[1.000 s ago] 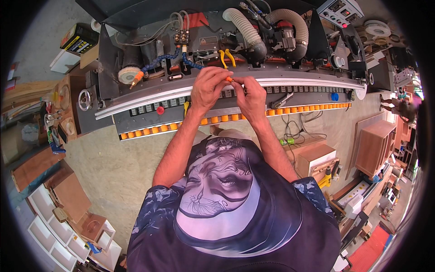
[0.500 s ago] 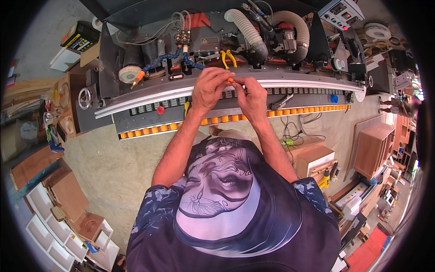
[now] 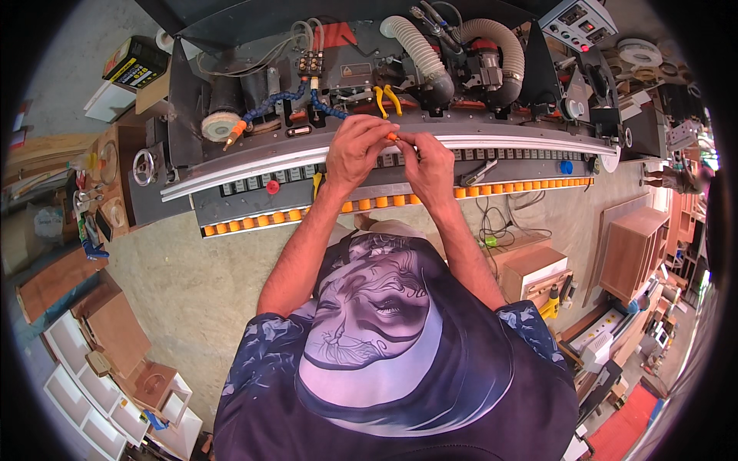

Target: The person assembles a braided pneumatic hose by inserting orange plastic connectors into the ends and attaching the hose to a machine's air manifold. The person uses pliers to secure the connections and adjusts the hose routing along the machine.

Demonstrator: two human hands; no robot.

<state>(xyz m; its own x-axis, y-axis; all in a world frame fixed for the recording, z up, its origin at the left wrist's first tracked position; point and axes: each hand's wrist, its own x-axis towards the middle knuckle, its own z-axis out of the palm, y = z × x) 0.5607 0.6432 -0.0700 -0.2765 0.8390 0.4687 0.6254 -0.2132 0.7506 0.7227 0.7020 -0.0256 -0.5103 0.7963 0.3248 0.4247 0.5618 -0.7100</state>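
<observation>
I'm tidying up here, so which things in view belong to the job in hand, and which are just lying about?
Job in hand:
small orange piece, between the fingertips of the left hand and right hand
probably the blue segmented hose beside them

Apparently just lying about:
yellow-handled pliers
red round piece
blue round piece
black-and-yellow box

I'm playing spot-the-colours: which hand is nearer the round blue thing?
Right. The right hand is to the left of the round blue thing; the left hand is farther left.
</observation>
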